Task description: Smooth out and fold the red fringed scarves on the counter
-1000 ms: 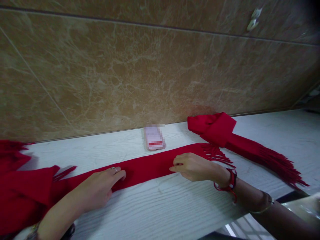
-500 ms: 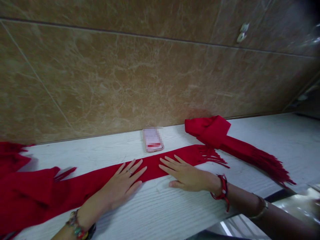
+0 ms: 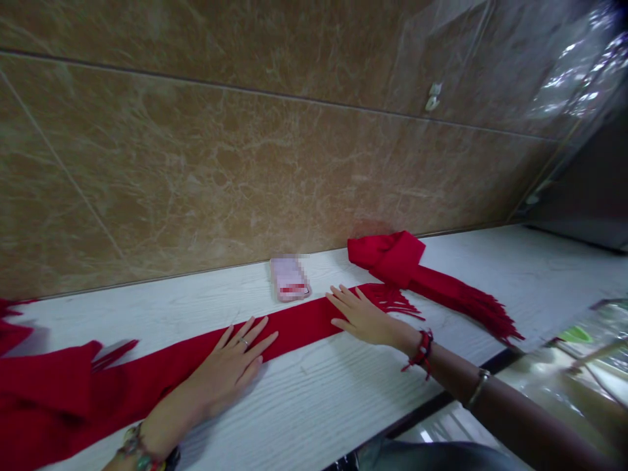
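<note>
A long red scarf (image 3: 301, 325) lies flattened across the white tabletop, its fringed end to the right. My left hand (image 3: 235, 360) rests on it palm down, fingers spread, with a ring on one finger. Farther right, my right hand (image 3: 362, 316) lies flat on the same scarf close to the fringe, its fingers stretched out. Neither hand grips anything. To the left the red cloth widens into a loose, folded heap (image 3: 44, 392). Whether that heap is one scarf or more, I cannot tell.
Another red scarf (image 3: 392, 258), loosely folded with its fringe hanging right, lies by the tiled wall (image 3: 220, 163). A phone-like object (image 3: 288, 280), partly blurred, sits behind the flattened scarf. The white table (image 3: 304, 392) ends at a dark front edge on the right.
My right hand has slid along the scarf toward its fringed end, widening the gap between my hands. My left hand stays on the cloth. The view has shifted rightward.
</note>
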Demonstrator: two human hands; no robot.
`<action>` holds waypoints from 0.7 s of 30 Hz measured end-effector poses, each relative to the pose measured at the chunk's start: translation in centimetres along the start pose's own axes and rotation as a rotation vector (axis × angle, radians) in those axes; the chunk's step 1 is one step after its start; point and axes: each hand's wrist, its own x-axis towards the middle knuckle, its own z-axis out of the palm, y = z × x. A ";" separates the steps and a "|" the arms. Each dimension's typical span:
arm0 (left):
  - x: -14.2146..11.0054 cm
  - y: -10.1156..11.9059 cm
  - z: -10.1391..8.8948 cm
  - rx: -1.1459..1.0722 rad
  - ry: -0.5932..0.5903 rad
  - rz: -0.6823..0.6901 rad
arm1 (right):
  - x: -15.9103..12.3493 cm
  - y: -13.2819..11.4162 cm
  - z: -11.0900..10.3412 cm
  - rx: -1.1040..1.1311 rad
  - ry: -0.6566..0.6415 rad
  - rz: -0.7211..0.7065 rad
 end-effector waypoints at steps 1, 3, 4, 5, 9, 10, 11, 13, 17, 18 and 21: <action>0.0 -0.2 0.0 -0.003 0.007 0.012 | -0.1 0.5 0.4 -0.007 -0.028 0.015; 0.0 -0.5 0.1 -0.008 0.019 0.034 | -1.0 1.7 1.1 -0.012 -0.077 0.048; 0.0 -0.6 0.1 -0.009 0.021 0.045 | -1.7 2.4 1.4 -0.017 -0.094 0.066; 0.0 -0.6 0.0 -0.008 0.022 0.052 | -2.4 3.1 1.6 -0.025 -0.106 0.086; -0.1 -0.7 -0.1 0.010 0.040 0.057 | -4.4 5.2 1.5 -0.095 -0.122 0.155; 0.0 -0.7 -0.1 0.019 0.052 0.056 | -4.7 5.5 1.3 -0.110 -0.118 0.172; 0.0 -0.8 -0.1 0.032 0.071 0.061 | -4.7 5.5 1.0 -0.121 -0.109 0.193; 0.2 -0.9 0.0 0.065 0.135 0.094 | -4.5 5.1 0.2 -0.124 -0.072 0.215; 0.9 -0.6 -0.2 0.146 0.267 0.159 | -3.3 3.1 -1.5 -0.084 0.025 0.040; 1.0 -0.5 -0.3 0.162 0.277 0.167 | -3.0 2.6 -1.8 -0.075 0.025 -0.033; 0.9 0.1 -0.8 0.183 0.273 0.181 | -2.8 2.0 -2.1 -0.090 -0.005 -0.195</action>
